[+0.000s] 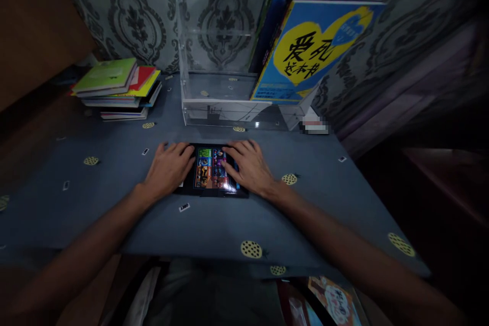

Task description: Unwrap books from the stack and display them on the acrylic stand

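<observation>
A flat, glossy black thing [216, 193] with a grid of small colourful pictures lies on the grey table, in front of the clear stand. Whether it is a book, a box or a tablet I cannot tell. My left hand [170, 167] rests at its left side, with the fingers stretched forward over that edge. On the right side lies my right hand [250, 165], its fingers spread flat and the thumb reaching over the pictures. Both hands touch the black thing without gripping it. Parts of its left and right edges are hidden under them.
Behind it stands a clear acrylic stand [225, 114] holding a blue and yellow book [298, 56] and other books. A pile of books [110, 86] sits at the back left. A small blurred item [315, 126] lies right of the stand. Below the table edge, more printed covers [334, 303] show.
</observation>
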Available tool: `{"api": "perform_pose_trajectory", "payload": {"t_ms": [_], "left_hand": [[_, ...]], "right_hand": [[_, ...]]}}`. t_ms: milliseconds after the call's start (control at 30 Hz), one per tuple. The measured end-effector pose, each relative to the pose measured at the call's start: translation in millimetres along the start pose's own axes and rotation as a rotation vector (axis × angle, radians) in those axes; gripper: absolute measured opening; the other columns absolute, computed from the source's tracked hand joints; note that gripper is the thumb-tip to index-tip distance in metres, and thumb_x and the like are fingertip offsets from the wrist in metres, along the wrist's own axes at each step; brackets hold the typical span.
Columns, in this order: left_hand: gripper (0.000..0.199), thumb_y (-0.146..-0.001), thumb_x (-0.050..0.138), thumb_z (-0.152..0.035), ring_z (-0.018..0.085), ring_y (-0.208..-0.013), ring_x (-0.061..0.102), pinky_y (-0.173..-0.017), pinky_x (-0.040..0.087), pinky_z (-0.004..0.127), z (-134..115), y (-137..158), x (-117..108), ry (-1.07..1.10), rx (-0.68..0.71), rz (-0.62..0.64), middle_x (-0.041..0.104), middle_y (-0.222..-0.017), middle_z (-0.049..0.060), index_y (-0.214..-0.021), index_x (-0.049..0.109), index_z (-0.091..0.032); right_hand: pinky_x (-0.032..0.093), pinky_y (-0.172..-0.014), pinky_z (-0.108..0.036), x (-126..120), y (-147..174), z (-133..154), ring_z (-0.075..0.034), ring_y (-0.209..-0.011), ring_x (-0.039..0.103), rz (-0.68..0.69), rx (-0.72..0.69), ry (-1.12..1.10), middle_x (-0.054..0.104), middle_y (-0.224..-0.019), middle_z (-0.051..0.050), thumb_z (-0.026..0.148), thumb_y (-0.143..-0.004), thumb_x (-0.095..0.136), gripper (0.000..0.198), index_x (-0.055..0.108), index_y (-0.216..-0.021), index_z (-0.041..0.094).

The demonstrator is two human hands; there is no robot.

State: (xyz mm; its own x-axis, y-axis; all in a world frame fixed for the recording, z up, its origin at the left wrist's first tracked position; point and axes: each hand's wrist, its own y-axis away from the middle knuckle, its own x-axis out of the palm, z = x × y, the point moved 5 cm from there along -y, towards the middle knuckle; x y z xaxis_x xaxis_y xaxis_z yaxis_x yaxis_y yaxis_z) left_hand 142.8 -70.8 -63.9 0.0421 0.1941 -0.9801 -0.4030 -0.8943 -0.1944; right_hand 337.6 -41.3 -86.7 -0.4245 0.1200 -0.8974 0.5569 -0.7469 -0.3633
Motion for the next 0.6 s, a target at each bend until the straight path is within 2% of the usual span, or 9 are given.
{"api": "perform_pose_trajectory", "payload": {"t_ms": [100, 200, 333, 500, 600], "left_hand": [[0.039, -0.105, 0.038, -0.035, 0.029, -0.131, 0.057, -0.113, 0.036, 0.053, -13, 2, 8, 0.103, 0.135, -0.019, 0.062, -0.141, 0.015, -0.134, 0.058, -0.018], [0.04, -0.106, 0.039, -0.036, 0.028, -0.14, 0.05, -0.114, 0.037, 0.049, -17, 1, 15, 0.148, 0.208, 0.012, 0.059, -0.145, 0.015, -0.136, 0.057, -0.018], [0.046, -0.105, 0.041, -0.042, 0.029, -0.143, 0.047, -0.116, 0.036, 0.051, -12, 5, 15, 0.189, 0.259, 0.04, 0.055, -0.149, 0.016, -0.141, 0.055, -0.017], [0.068, -0.095, 0.054, -0.059, 0.034, -0.151, 0.034, -0.122, 0.026, 0.06, -13, 21, 12, 0.231, 0.363, 0.073, 0.044, -0.159, 0.018, -0.15, 0.046, -0.02], [0.075, -0.091, 0.058, -0.063, 0.034, -0.151, 0.034, -0.122, 0.025, 0.061, -16, 25, 11, 0.231, 0.376, 0.075, 0.043, -0.16, 0.018, -0.152, 0.044, -0.021]], "right_hand": [[0.031, -0.117, -0.061, 0, 2, 8, -0.034, -0.134, 0.051, -0.039, -0.111, -0.053, 0.058, -0.146, -0.016, 0.039, -0.101, 0.048, 0.037, 0.067, -0.126, 0.019], [0.035, -0.116, -0.057, 6, 3, 12, -0.032, -0.138, 0.051, 0.016, -0.179, -0.116, 0.059, -0.145, -0.017, 0.039, -0.101, 0.05, 0.039, 0.066, -0.13, 0.018], [0.035, -0.117, -0.059, 13, 3, 10, -0.032, -0.14, 0.05, 0.091, -0.163, -0.15, 0.06, -0.144, -0.016, 0.04, -0.1, 0.052, 0.043, 0.063, -0.136, 0.019], [0.032, -0.119, -0.061, 15, 4, 9, -0.032, -0.143, 0.047, 0.099, -0.149, -0.162, 0.058, -0.148, -0.014, 0.041, -0.1, 0.052, 0.044, 0.061, -0.138, 0.022], [0.031, -0.12, -0.062, 15, 6, 8, -0.032, -0.145, 0.045, 0.102, -0.162, -0.166, 0.055, -0.151, -0.014, 0.045, -0.099, 0.054, 0.048, 0.059, -0.141, 0.022]]}}
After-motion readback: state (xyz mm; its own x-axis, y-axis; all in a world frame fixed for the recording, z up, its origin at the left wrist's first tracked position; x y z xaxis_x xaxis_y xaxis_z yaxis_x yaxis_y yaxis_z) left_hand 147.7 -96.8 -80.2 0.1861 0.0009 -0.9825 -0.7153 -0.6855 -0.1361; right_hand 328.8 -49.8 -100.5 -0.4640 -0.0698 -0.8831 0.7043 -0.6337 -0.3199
